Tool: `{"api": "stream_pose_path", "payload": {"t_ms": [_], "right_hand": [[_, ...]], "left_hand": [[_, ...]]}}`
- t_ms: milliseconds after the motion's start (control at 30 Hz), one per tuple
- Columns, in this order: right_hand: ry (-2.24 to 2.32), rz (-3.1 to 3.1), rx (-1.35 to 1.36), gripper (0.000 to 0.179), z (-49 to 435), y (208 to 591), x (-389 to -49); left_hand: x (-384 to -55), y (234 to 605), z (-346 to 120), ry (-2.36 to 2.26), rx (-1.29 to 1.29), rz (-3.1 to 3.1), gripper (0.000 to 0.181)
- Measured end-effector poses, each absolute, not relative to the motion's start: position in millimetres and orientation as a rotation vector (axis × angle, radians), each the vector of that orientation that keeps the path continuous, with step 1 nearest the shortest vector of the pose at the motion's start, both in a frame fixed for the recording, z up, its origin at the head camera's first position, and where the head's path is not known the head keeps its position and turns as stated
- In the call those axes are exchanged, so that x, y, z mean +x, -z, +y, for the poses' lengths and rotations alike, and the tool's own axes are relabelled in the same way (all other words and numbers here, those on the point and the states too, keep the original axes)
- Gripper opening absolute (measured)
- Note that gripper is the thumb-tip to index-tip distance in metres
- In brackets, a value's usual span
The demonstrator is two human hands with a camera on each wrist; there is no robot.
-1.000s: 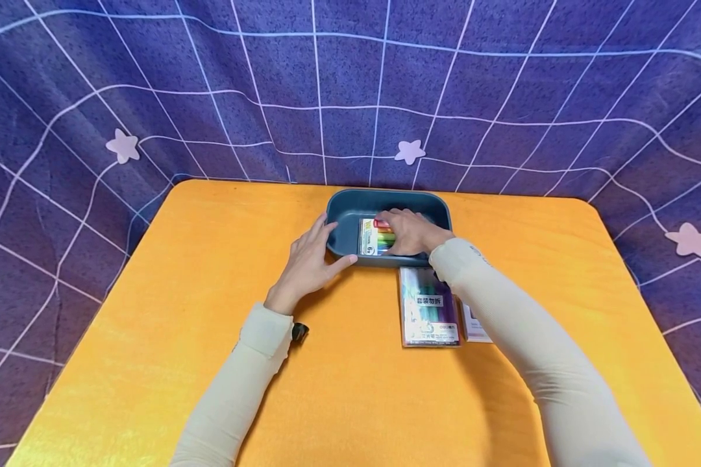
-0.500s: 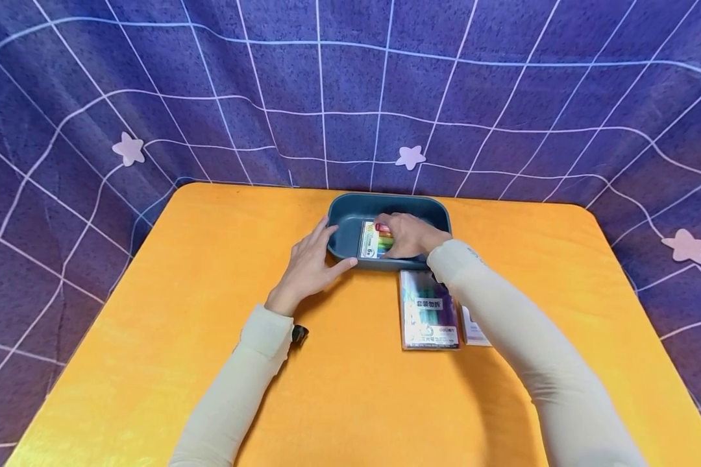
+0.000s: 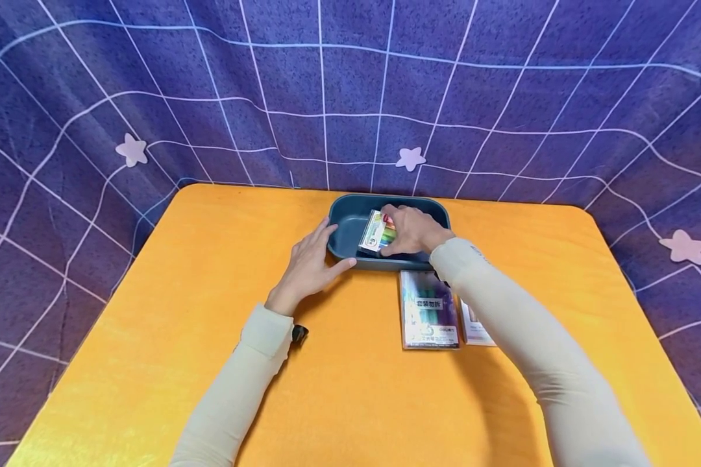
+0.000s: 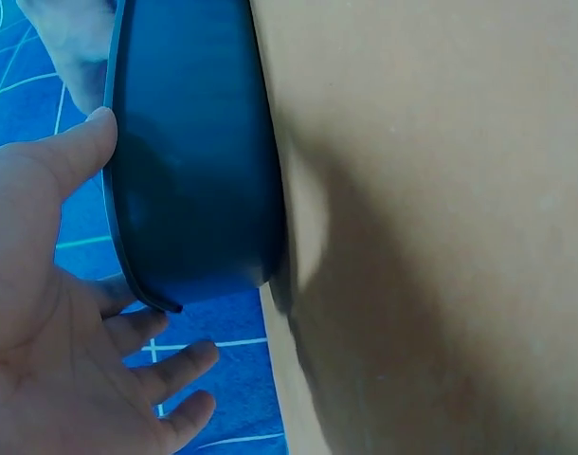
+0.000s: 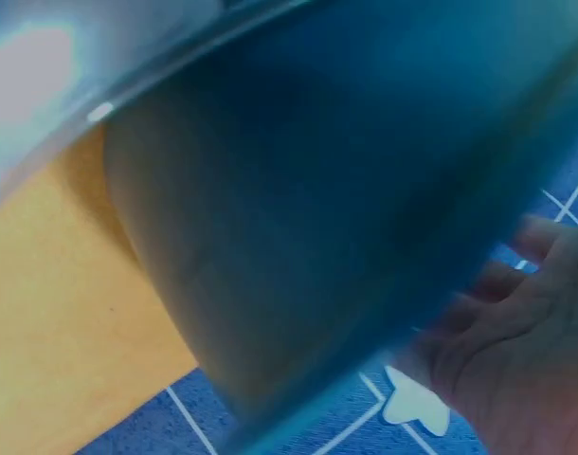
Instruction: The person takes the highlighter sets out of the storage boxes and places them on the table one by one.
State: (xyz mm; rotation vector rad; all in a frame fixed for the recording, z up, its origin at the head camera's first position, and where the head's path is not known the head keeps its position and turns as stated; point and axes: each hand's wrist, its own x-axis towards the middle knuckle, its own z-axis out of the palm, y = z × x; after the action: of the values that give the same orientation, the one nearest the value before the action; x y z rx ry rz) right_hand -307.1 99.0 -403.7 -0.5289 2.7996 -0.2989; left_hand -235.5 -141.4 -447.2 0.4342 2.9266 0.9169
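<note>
A dark teal bin (image 3: 346,243) stands at the back of the orange table. My right hand (image 3: 411,230) reaches into it and grips a flat pack of rainbow-coloured pens (image 3: 374,231), which sits tilted, its white label end to the left. In the right wrist view the bin wall (image 5: 298,218) hides the pack, and the fingers of that hand go behind the rim. My left hand (image 3: 305,263) spreads round the bin's front left corner. Its thumb (image 4: 85,147) touches the front rim in the left wrist view, with the other fingers loosely extended beside the end.
Right in front of the bin lies a clear pack of teal and purple pens (image 3: 429,318). A white box (image 3: 475,327) is beside it, partly under the right forearm. A blue curtain (image 3: 350,97) with white lines hangs behind the table.
The pen pack in my right hand has turned from lying straight to a slant, its far end lifting slightly. My left hand stays at the bin's corner.
</note>
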Motion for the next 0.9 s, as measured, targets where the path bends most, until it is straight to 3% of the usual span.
{"api": "stream_pose_path", "payload": {"t_ms": [900], "right_hand": [[0.180,3.108,-0.492,0.106,88,351,-271]], "left_hand": [[-216,437,-157,-0.940,0.457,2.969,0.086]]}}
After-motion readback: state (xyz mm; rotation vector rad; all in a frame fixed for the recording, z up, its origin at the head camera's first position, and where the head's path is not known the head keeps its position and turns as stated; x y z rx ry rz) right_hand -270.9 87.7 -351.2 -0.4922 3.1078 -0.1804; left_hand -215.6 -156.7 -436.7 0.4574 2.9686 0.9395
